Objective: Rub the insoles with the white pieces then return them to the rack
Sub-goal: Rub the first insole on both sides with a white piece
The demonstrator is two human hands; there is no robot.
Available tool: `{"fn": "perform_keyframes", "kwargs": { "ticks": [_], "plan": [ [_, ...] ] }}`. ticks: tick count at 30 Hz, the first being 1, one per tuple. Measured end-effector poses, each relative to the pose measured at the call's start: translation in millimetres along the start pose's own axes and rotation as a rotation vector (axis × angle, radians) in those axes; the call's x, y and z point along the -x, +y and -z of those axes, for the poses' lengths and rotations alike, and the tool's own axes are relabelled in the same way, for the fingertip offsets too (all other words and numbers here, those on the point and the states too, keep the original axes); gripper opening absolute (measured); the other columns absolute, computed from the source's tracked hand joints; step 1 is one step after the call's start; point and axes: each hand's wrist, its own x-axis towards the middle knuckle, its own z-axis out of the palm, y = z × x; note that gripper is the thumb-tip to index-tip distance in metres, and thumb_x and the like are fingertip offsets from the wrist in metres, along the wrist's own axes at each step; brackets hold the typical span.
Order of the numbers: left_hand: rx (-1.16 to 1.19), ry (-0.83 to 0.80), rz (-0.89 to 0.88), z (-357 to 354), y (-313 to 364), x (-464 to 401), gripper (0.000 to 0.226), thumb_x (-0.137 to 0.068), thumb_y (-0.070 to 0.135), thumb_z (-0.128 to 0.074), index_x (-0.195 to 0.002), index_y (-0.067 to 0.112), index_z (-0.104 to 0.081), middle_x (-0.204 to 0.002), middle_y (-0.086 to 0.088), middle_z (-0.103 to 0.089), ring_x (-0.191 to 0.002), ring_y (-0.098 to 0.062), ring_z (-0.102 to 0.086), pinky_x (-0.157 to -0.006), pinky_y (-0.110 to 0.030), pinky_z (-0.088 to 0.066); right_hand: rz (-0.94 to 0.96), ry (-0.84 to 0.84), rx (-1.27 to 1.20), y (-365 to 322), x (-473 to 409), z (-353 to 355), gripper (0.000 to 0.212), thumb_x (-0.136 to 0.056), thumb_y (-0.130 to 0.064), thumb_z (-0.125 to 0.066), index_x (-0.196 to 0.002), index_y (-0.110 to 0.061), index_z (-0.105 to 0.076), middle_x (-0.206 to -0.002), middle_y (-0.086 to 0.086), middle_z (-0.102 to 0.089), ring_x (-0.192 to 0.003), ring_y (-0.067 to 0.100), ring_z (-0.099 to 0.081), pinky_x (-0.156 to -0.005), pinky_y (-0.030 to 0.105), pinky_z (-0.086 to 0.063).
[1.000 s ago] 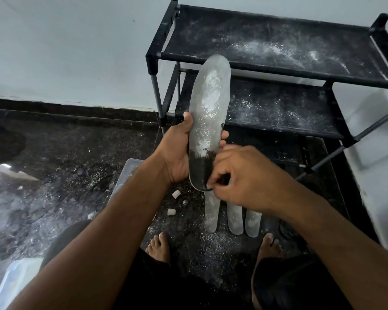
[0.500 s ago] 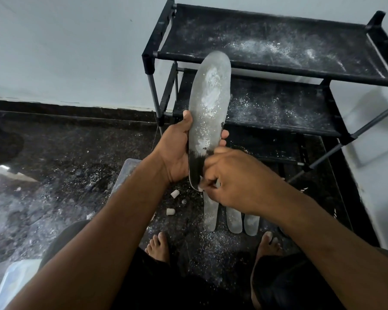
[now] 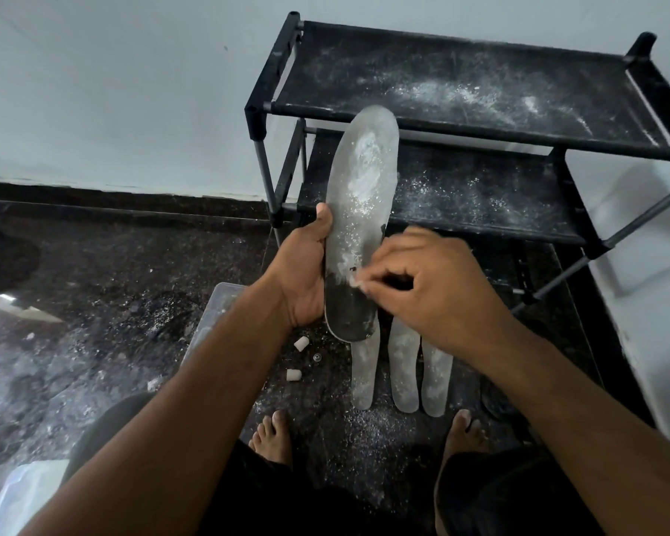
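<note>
The held insole [image 3: 360, 222] stands nearly upright in front of the person, its long axis running from the near heel end up to the far toe end, which leans slightly right and overlaps the rack's upper shelves in view. Most of its face is greyed with white powder; the heel end is bare black. The left hand [image 3: 300, 276] wraps the insole's left edge low down, thumb lying along the front face and fingers curled behind it, a firm grip. The right hand [image 3: 422, 288] comes in from the right with fingertips pinched on a small white piece [image 3: 358, 282], pressed to the insole at the line where powder meets black. On the floor [image 3: 113, 284] just below, three more powdered insoles [image 3: 403, 373] lie side by side, long axes pointing away from the person, heels toward the bare feet [image 3: 271, 439]. Two loose white pieces [image 3: 301, 343] lie to their left, near a clear plastic container [image 3: 217, 303]. The black rack [image 3: 461, 90] stands at the far right against the pale wall [image 3: 113, 90], its shelves dusted white.
</note>
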Motion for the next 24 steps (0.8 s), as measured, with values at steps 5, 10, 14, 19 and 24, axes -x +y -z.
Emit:
{"fn": "perform_keyframes", "kwargs": {
  "ticks": [5,10,14,19,24],
  "plan": [
    [-0.042,-0.022,0.018,-2.6,-6.2,0.4,0.068,-0.107,0.058,-0.032,-0.133,0.001,-0.059,-0.121,-0.024,-0.069,-0.107,-0.034,-0.069,-0.095,-0.045,-0.059,0.03,-0.142,0.07,-1.6,-2.0,-15.2,0.01,-0.084,-0.02,-0.074,-0.093,-0.021,-0.077,-0.085,-0.013,-0.062,-0.085,0.001,-0.05,-0.084,0.024,-0.045],
    [-0.022,-0.062,0.008,-1.9,-4.6,1.2,0.061,-0.109,0.051,-0.035,-0.136,0.002,-0.059,-0.119,-0.02,-0.07,-0.103,-0.031,-0.069,-0.097,-0.045,-0.055,0.047,0.13,0.117,8.8,-5.4,-1.9,0.015,-0.086,-0.024,-0.072,-0.099,-0.019,-0.076,-0.089,-0.011,-0.064,-0.086,0.006,-0.049,-0.077,0.023,-0.042],
    [-0.054,-0.043,-0.003,-0.2,-9.2,-1.7,0.061,-0.109,0.051,-0.033,-0.133,0.002,-0.061,-0.126,-0.023,-0.069,-0.113,-0.034,-0.07,-0.1,-0.045,-0.056,0.046,0.001,0.199,6.5,-7.0,-15.2,0.016,-0.09,-0.025,-0.063,-0.1,-0.018,-0.075,-0.093,-0.01,-0.06,-0.093,0.0,-0.038,-0.082,0.018,-0.036],
    [-0.035,-0.041,-0.01,1.4,-8.5,-1.2,0.062,-0.109,0.051,-0.034,-0.131,0.002,-0.063,-0.115,-0.02,-0.071,-0.1,-0.03,-0.07,-0.093,-0.043,-0.055,0.086,0.098,0.039,5.6,-5.7,-13.5,0.017,-0.089,-0.027,-0.067,-0.101,-0.019,-0.076,-0.091,-0.009,-0.065,-0.091,0.005,-0.049,-0.08,0.025,-0.044],
    [-0.039,-0.055,-0.019,-0.2,-11.5,0.6,0.061,-0.11,0.047,-0.032,-0.132,0.001,-0.064,-0.122,-0.022,-0.069,-0.106,-0.032,-0.07,-0.102,-0.047,-0.051,0.1,0.021,0.227,8.8,-8.3,-19.4,0.018,-0.089,-0.011,-0.068,-0.106,-0.013,-0.074,-0.097,-0.004,-0.059,-0.1,0.011,-0.044,-0.085,0.033,-0.049]
  ]
}}
